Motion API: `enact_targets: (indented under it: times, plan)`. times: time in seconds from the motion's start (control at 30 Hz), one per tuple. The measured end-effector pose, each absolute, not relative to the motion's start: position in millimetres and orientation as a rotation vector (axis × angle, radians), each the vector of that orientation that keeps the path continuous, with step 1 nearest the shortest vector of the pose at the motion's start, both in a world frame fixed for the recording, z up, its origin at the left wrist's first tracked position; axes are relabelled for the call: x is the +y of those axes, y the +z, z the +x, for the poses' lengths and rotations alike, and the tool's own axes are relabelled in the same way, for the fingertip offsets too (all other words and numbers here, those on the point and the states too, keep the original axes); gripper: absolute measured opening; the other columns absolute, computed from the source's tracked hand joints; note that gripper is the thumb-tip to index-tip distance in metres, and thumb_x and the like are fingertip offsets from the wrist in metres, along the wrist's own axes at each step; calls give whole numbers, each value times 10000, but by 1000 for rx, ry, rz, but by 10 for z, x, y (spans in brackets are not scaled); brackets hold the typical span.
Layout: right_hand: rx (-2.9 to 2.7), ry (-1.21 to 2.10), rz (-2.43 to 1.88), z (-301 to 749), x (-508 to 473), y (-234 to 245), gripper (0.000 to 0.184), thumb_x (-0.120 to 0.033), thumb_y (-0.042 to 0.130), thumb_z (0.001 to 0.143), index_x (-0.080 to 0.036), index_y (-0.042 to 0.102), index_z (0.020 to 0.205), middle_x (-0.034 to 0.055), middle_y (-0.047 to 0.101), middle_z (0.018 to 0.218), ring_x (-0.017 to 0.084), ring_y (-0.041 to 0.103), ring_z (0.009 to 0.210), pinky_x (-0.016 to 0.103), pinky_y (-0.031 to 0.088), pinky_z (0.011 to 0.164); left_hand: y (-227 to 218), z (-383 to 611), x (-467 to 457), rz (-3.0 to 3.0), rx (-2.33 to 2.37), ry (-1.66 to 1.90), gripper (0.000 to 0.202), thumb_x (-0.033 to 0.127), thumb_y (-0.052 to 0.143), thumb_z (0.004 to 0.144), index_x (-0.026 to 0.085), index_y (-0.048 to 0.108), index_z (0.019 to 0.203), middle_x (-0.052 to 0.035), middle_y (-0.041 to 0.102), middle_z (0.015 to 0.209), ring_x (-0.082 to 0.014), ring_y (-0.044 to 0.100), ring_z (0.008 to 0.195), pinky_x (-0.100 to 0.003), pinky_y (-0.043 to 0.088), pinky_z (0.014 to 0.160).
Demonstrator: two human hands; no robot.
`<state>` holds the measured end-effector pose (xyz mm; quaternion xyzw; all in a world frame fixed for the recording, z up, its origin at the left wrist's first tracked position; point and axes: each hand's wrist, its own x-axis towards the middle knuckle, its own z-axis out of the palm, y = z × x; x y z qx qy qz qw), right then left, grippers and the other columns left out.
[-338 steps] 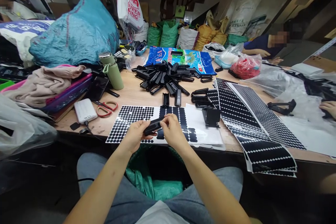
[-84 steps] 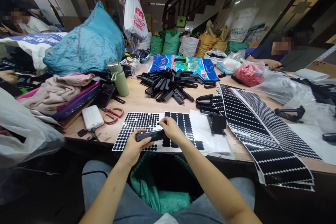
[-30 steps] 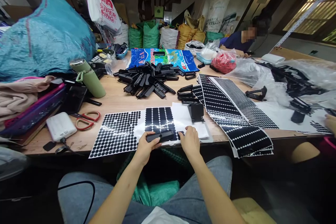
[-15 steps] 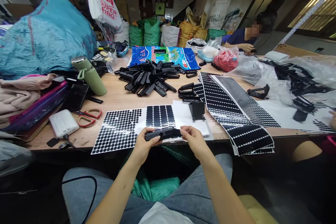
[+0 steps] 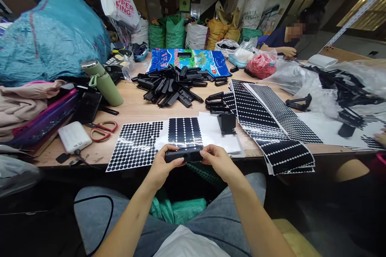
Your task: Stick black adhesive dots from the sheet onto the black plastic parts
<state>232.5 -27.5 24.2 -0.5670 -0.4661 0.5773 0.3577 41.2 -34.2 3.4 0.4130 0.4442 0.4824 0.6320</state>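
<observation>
My left hand [image 5: 165, 165] wraps round the left end of a black plastic folding stand [image 5: 184, 155], its thumb along the near side. The stand lies level over the table's front edge and has a textured strip. At its right end, my right hand [image 5: 215, 160] closes thumb and fingers on it; whether a small sticker is pinched there is hidden. Just beyond the hands lies a sheet of black rectangular stickers [image 5: 184, 130], with a sheet of round black stickers [image 5: 137, 142] to its left. An opened black stand [image 5: 226, 122] stands on white paper to the right.
A pile of black folded stands [image 5: 171, 86] lies mid-table. Long sticker sheets [image 5: 262, 116] overhang the front edge at right. Red-handled scissors [image 5: 101, 130], a white power bank [image 5: 74, 137] and a green bottle [image 5: 104, 84] are at left. Another person [image 5: 279, 42] sits at the far right.
My right hand has moved slightly left and in against the stand's end. The stand is now straighter and more level. My view has tilted a little.
</observation>
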Motion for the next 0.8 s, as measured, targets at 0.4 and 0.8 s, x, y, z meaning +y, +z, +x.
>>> enact_targets:
  times: [0.4, 0.8]
  plan:
    - [-1313, 1280, -1475, 2255, -327, 122, 188, -372, 515, 735, -191, 515, 685, 7, 549, 691, 150, 549, 682, 290, 482, 670, -3, 427, -376, 909, 1065, 1134, 331, 210, 729, 573, 177, 538, 842, 7, 531, 829, -154, 569, 785, -390, 533, 742]
    - [-1377, 1090, -1515, 2185, -364, 145, 182, -358, 484, 771, -196, 498, 690, 20, 558, 708, 166, 558, 686, 299, 471, 653, -13, 447, -386, 913, 1054, 1142, 323, 206, 719, 604, 172, 528, 863, 15, 522, 815, -143, 570, 773, -410, 529, 763]
